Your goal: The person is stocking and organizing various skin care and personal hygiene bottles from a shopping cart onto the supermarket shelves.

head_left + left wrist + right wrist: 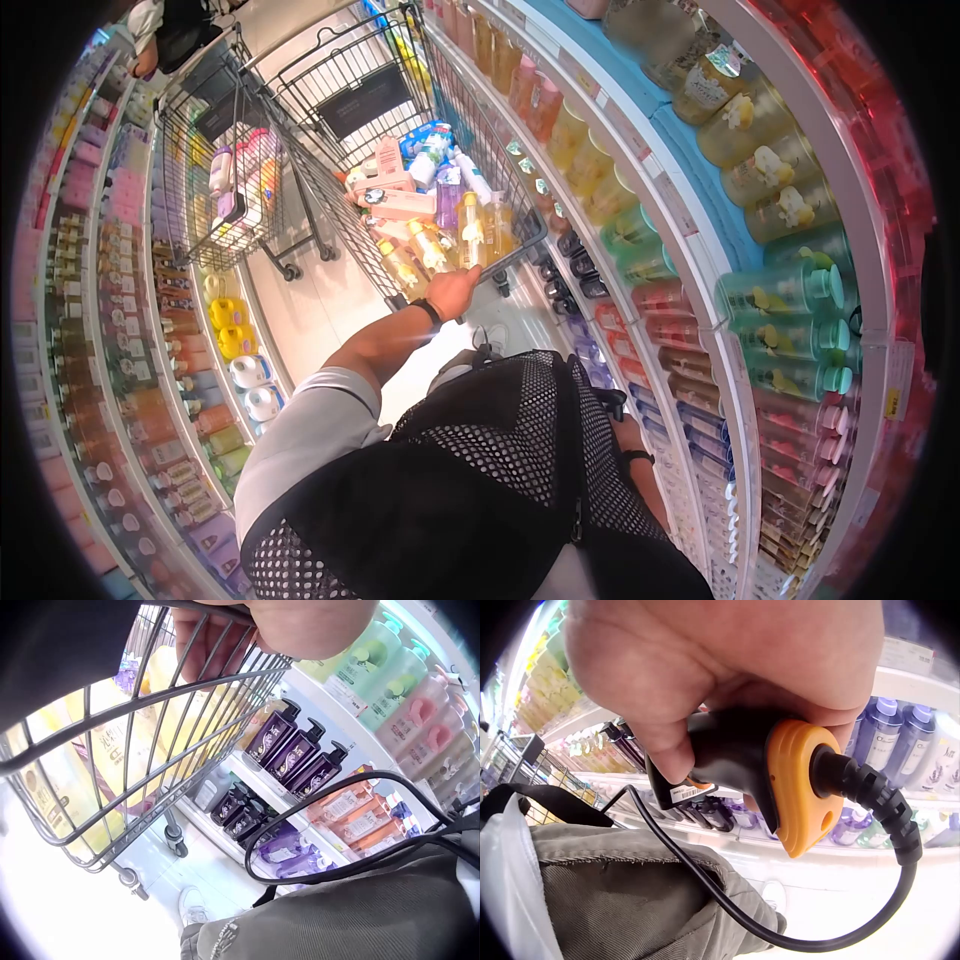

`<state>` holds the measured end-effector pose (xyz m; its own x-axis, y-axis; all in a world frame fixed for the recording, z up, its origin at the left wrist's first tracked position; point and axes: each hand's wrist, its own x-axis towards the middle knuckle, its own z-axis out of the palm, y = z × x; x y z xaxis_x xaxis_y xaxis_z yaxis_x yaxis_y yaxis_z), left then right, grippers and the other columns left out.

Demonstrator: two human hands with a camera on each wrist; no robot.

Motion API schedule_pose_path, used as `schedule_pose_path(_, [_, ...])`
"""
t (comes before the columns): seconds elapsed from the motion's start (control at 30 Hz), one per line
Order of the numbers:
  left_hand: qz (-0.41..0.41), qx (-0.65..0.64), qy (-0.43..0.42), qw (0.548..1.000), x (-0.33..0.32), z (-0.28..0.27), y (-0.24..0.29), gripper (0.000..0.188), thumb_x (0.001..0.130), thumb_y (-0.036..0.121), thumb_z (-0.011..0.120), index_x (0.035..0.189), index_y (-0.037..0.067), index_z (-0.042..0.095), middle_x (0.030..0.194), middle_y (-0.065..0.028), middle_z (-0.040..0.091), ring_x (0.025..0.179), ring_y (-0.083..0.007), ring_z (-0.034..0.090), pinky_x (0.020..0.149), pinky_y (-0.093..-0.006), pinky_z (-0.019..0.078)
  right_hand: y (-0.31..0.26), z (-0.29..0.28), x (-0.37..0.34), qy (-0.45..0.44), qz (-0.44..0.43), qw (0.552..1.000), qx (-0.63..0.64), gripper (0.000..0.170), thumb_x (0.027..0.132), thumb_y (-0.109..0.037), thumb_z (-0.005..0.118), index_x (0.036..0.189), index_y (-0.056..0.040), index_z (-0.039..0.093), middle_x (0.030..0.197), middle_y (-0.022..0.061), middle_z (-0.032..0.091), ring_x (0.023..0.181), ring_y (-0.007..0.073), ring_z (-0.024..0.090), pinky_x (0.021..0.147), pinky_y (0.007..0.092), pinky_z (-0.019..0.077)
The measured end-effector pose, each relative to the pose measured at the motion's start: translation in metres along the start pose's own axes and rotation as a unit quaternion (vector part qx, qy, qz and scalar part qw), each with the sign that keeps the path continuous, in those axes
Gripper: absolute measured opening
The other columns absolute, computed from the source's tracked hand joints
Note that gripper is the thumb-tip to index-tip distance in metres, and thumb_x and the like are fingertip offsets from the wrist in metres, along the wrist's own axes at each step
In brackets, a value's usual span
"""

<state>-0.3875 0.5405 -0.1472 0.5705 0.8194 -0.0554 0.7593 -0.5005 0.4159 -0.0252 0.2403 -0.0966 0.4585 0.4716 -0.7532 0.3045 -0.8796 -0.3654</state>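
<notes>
My left hand (452,292) holds the near rim of a grey wire shopping cart (515,255). In the left wrist view, the fingers of that hand (311,626) curl over the top bar. Yellow bottles (472,232) stand at the cart's near end, with pink boxes (405,203) and a purple bottle (449,195) behind them. Low at my right side is my right hand (627,432), partly hidden by my black mesh vest. The right wrist view has this hand (727,645) gripping a black-and-orange handheld scanner (802,787), whose black cable (832,945) loops below.
Shelves of pump bottles (785,330) run close along my right. Another loaded cart (225,185) stands ahead to the left. More shelves (120,300) line the left side, with yellow jugs (232,325) low down. A person (147,58) is at the far upper left.
</notes>
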Motion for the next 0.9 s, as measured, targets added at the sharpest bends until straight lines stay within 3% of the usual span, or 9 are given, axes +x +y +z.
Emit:
schedule_pose_path(0.37, [-0.024,0.033,-0.017,0.999,0.004,-0.015,0.007,0.019,0.090,0.021,0.050,0.105,0.008,0.049,0.080,-0.0169,0.061,0.073,-0.0374,0.062,0.065,-0.0488,0.0487,0.031,-0.007,-0.005,0.001,0.025,0.999,0.021,0.029,0.078,-0.021,0.066,0.095,0.0013,0.057,0.071,0.0096,0.057,0.056,0.0205,0.059,0.042,0.0361,0.0537])
schedule_pose_path(0.43, [-0.059,0.027,-0.030,0.997,0.006,-0.016,0.011,0.024,0.090,0.026,0.051,0.108,0.009,0.051,0.085,-0.0181,0.064,0.078,-0.0378,0.063,0.069,-0.0489,0.0492,0.034,-0.008,-0.013,0.008,0.026,0.999,0.025,0.030,0.079,-0.021,0.066,0.096,0.0021,0.058,0.072,0.0101,0.058,0.056,0.0209,0.059,0.042,0.0357,0.0535])
schedule_pose_path(0.5, [-0.158,0.013,-0.018,0.987,0.007,-0.013,0.012,0.027,0.091,0.030,0.052,0.108,0.009,0.055,0.090,-0.0197,0.065,0.082,-0.0372,0.064,0.071,-0.0484,0.0496,0.042,-0.008,-0.020,0.012,0.036,0.999,0.034,0.031,0.079,-0.021,0.065,0.097,0.0026,0.058,0.072,0.0105,0.059,0.056,0.0212,0.059,0.042,0.0356,0.0531])
schedule_pose_path(0.53, [-0.171,0.023,-0.061,0.983,0.009,-0.011,0.012,0.030,0.092,0.035,0.051,0.101,0.008,0.060,0.086,-0.0204,0.066,0.082,-0.0370,0.064,0.072,-0.0484,0.0496,0.047,-0.008,-0.023,0.016,0.041,0.998,0.038,0.032,0.079,-0.021,0.065,0.098,0.0032,0.058,0.072,0.0109,0.059,0.056,0.0215,0.059,0.042,0.0356,0.0526])
schedule_pose_path(0.67, [-0.160,0.041,-0.048,0.985,0.012,-0.007,0.013,0.035,0.093,0.040,0.049,0.092,0.008,0.063,0.074,-0.0186,0.066,0.074,-0.0380,0.064,0.069,-0.0489,0.0496,0.064,-0.010,-0.035,0.010,0.065,0.998,0.017,0.032,0.078,-0.022,0.065,0.096,0.0034,0.060,0.071,0.0112,0.060,0.057,0.0220,0.060,0.047,0.0357,0.0513])
schedule_pose_path(0.9, [-0.134,0.059,-0.034,0.989,0.011,0.000,0.005,0.036,0.093,0.041,0.049,0.087,0.007,0.062,0.069,-0.0178,0.064,0.068,-0.0370,0.064,0.062,-0.0478,0.0498,0.110,-0.002,-0.023,0.007,0.019,1.000,-0.005,0.030,0.074,-0.024,0.067,0.087,0.0026,0.062,0.068,0.0105,0.061,0.059,0.0212,0.060,0.053,0.0351,0.0459])
